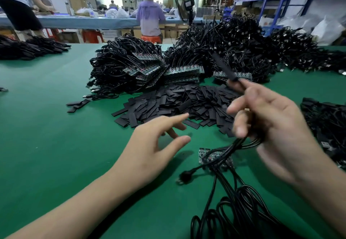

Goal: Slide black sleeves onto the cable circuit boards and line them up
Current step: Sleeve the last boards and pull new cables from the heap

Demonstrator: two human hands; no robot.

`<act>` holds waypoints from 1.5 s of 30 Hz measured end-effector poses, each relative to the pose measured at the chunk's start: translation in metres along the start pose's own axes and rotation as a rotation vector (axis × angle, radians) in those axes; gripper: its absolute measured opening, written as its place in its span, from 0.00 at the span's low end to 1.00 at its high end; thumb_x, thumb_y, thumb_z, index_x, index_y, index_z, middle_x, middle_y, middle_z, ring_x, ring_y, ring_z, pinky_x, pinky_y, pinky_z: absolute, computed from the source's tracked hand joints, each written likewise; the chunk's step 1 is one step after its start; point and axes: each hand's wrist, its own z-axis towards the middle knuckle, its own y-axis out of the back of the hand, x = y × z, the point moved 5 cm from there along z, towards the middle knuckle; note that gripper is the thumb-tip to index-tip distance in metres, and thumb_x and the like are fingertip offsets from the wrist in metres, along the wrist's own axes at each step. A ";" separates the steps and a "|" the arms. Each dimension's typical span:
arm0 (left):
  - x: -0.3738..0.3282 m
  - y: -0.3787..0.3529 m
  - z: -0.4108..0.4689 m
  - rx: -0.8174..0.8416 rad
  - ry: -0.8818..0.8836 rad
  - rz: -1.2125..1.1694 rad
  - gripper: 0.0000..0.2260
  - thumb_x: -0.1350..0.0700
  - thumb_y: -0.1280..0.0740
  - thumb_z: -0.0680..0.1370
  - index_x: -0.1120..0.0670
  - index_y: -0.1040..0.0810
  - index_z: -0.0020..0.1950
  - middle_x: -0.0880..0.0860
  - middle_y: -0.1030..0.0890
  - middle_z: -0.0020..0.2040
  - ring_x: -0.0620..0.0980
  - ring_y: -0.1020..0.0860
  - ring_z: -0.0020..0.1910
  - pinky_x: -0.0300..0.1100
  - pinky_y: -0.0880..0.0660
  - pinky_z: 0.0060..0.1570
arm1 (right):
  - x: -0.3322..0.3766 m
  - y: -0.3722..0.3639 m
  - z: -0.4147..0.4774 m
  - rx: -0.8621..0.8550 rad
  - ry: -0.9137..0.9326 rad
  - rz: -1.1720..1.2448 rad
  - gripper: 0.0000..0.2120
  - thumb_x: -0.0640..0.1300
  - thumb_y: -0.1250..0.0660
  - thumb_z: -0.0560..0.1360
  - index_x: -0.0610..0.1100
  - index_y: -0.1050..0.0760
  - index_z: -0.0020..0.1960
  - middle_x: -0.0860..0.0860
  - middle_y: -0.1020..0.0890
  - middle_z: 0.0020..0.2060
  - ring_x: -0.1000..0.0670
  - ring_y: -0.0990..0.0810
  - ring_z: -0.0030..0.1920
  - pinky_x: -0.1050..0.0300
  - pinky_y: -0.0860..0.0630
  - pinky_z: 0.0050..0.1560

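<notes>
1. Black cables (241,145) run through the right hand (265,119), whose fingers curl round the bunch. The hand is blurred, so I cannot tell how firm the grip is.
2. A black sleeve (224,66) sticks up from the top of that hand, tilted away and leftward, with its lower end at the fingertips.
3. The left hand (155,145) hovers over the green tabletop (56,136), fingers spread and relaxed, holding nothing.
4. Bare circuit boards (204,156) lie on the tabletop low between the hands, at the ends of the hanging cables. Their row runs roughly left to right.
5. The sleeve pile (177,102) lies straight ahead, just beyond the left fingertips. The left hand is nearer and looks likeliest to fetch the next sleeve.
6. Farther off, stacked boards (183,72) sit against cable heaps.
</notes>
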 end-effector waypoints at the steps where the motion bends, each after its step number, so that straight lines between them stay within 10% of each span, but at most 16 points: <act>1: 0.002 -0.004 0.000 0.060 0.004 0.039 0.18 0.48 0.30 0.78 0.46 0.20 0.69 0.39 0.18 0.55 0.39 0.20 0.53 0.40 0.26 0.60 | 0.005 0.006 0.005 -0.034 -0.035 0.099 0.13 0.48 0.36 0.77 0.49 0.16 0.57 0.53 0.16 0.36 0.58 0.25 0.24 0.66 0.25 0.29; 5: 0.007 -0.015 -0.003 0.251 -0.003 0.170 0.22 0.37 0.39 0.79 0.43 0.22 0.70 0.39 0.23 0.60 0.39 0.27 0.61 0.45 0.30 0.65 | 0.031 0.043 0.030 -0.079 -0.126 0.244 0.12 0.49 0.37 0.76 0.49 0.20 0.57 0.59 0.21 0.34 0.60 0.33 0.19 0.71 0.40 0.18; 9: 0.004 -0.026 -0.006 0.367 -0.089 0.336 0.28 0.31 0.50 0.79 0.39 0.30 0.76 0.38 0.30 0.65 0.40 0.35 0.65 0.46 0.34 0.68 | 0.053 0.102 0.049 -0.034 -0.310 -0.206 0.11 0.53 0.36 0.81 0.52 0.20 0.45 0.53 0.28 0.29 0.59 0.36 0.19 0.68 0.41 0.16; 12: -0.006 -0.029 -0.007 0.398 -0.198 0.328 0.22 0.36 0.47 0.82 0.34 0.32 0.75 0.38 0.32 0.66 0.40 0.38 0.63 0.44 0.36 0.67 | 0.065 0.143 0.058 -0.187 -0.290 -0.418 0.10 0.50 0.34 0.79 0.45 0.18 0.55 0.49 0.16 0.35 0.58 0.32 0.19 0.69 0.40 0.16; 16: -0.020 -0.030 -0.006 0.383 -0.353 0.276 0.13 0.44 0.34 0.81 0.36 0.21 0.65 0.42 0.28 0.60 0.43 0.31 0.58 0.46 0.29 0.61 | 0.071 0.176 0.064 -0.308 -0.192 -1.235 0.07 0.50 0.31 0.80 0.47 0.18 0.53 0.42 0.13 0.45 0.43 0.14 0.40 0.49 0.18 0.40; 19: -0.024 -0.031 -0.006 0.349 -0.396 0.239 0.09 0.45 0.31 0.80 0.40 0.18 0.59 0.43 0.26 0.55 0.43 0.28 0.54 0.44 0.26 0.55 | 0.066 0.139 0.063 -0.226 0.038 -1.671 0.11 0.56 0.30 0.75 0.53 0.18 0.55 0.46 0.16 0.53 0.44 0.19 0.55 0.46 0.24 0.58; 23: -0.028 -0.031 -0.006 0.295 -0.410 0.286 0.04 0.47 0.29 0.79 0.44 0.18 0.52 0.43 0.23 0.48 0.45 0.24 0.47 0.46 0.23 0.48 | 0.021 0.037 0.039 0.325 -0.062 -1.327 0.09 0.61 0.33 0.72 0.63 0.17 0.49 0.69 0.16 0.43 0.71 0.21 0.45 0.70 0.27 0.45; 29: -0.036 -0.020 -0.007 0.181 -0.479 0.246 0.05 0.54 0.37 0.82 0.50 0.24 0.57 0.49 0.22 0.47 0.53 0.23 0.42 0.47 0.23 0.41 | -0.038 -0.014 0.016 0.601 -0.149 -1.311 0.11 0.60 0.40 0.77 0.60 0.20 0.46 0.59 0.21 0.46 0.61 0.22 0.49 0.59 0.25 0.54; 33: -0.033 -0.009 -0.005 0.065 -0.438 0.138 0.04 0.57 0.37 0.82 0.50 0.27 0.56 0.46 0.22 0.47 0.48 0.22 0.42 0.44 0.24 0.40 | -0.045 -0.046 0.008 0.802 -0.108 -0.760 0.17 0.30 0.38 0.79 0.39 0.16 0.37 0.56 0.31 0.22 0.66 0.18 0.50 0.61 0.23 0.59; 35: -0.029 -0.006 -0.003 0.055 -0.401 0.046 0.04 0.58 0.38 0.83 0.50 0.27 0.55 0.42 0.25 0.47 0.43 0.24 0.44 0.38 0.27 0.44 | -0.044 -0.029 0.010 0.552 -0.201 -0.594 0.14 0.43 0.31 0.79 0.51 0.17 0.35 0.56 0.21 0.26 0.65 0.21 0.38 0.46 0.19 0.54; 37: -0.024 -0.003 -0.002 0.019 -0.328 -0.057 0.03 0.56 0.40 0.84 0.48 0.28 0.54 0.38 0.27 0.45 0.39 0.27 0.43 0.32 0.31 0.44 | -0.049 -0.013 0.009 0.416 -0.274 -0.435 0.08 0.53 0.29 0.73 0.51 0.17 0.40 0.53 0.15 0.35 0.57 0.19 0.36 0.56 0.20 0.41; 42: -0.001 -0.012 0.006 -0.051 -0.009 -0.363 0.09 0.53 0.42 0.86 0.44 0.26 0.49 0.52 0.22 0.37 0.56 0.26 0.34 0.57 0.26 0.38 | -0.061 -0.012 0.001 0.265 -0.377 -0.211 0.06 0.46 0.27 0.75 0.44 0.17 0.43 0.43 0.15 0.37 0.50 0.19 0.32 0.58 0.22 0.28; 45: 0.005 -0.008 0.005 0.014 0.036 -0.344 0.10 0.59 0.42 0.86 0.47 0.24 0.52 0.50 0.19 0.41 0.52 0.21 0.41 0.48 0.24 0.47 | -0.065 -0.008 0.001 0.213 -0.328 -0.286 0.05 0.45 0.27 0.76 0.46 0.16 0.42 0.47 0.16 0.34 0.51 0.20 0.29 0.59 0.24 0.27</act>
